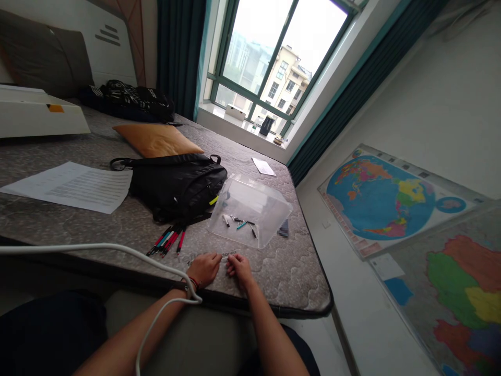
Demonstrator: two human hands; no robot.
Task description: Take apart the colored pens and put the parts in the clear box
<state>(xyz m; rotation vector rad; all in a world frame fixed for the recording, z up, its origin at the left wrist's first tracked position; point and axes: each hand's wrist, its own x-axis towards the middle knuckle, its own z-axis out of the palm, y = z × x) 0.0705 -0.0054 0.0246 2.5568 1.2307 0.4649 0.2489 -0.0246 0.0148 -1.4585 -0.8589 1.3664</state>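
the left hand (205, 270) and right hand (239, 271) half-curl, perhaps pinching a slim pen part (229, 256) below the clear plastic tray (270, 219) corralling loose pen pieces (238, 222).

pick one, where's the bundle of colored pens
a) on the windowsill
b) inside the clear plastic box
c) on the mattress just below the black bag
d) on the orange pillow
c: the bundle of pens lies on the quilted mattress just below the black bag, outside the clear plastic box.
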